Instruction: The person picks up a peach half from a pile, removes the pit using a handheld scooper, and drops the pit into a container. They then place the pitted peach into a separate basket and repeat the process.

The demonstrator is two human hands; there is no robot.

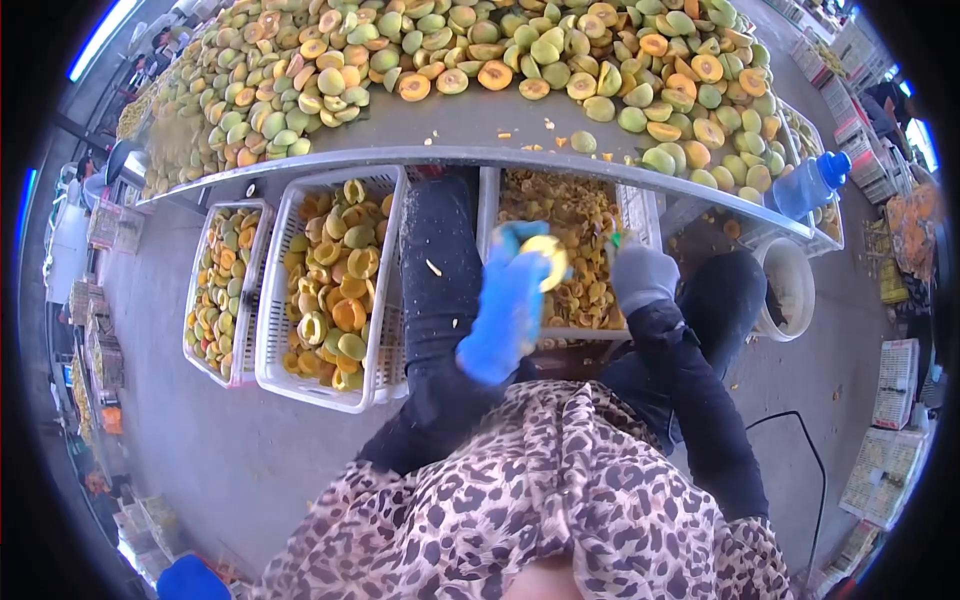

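My left hand (pixel 507 305), in a blue glove, is closed around a yellow peach half (pixel 543 262) with a hollow at its centre. It is a little smeared by motion. To its right, my right hand (pixel 643 277) wears a pale grey glove and is closed on a small tool with a green part (pixel 616 240) showing at the fingertips; the rest of the tool is hidden. Below both hands, between my knees, stands a white crate (pixel 488 205) full of brown-yellow pits and scraps (pixel 575 215).
A metal table (pixel 450 125) bears a heap of halved peaches (pixel 545 45). Left of my leg, a white crate (pixel 265 350) holds pitted halves, with another fruit crate (pixel 192 290) beyond. A white bucket (pixel 797 290) and a blue-capped bottle (pixel 805 188) are at right.
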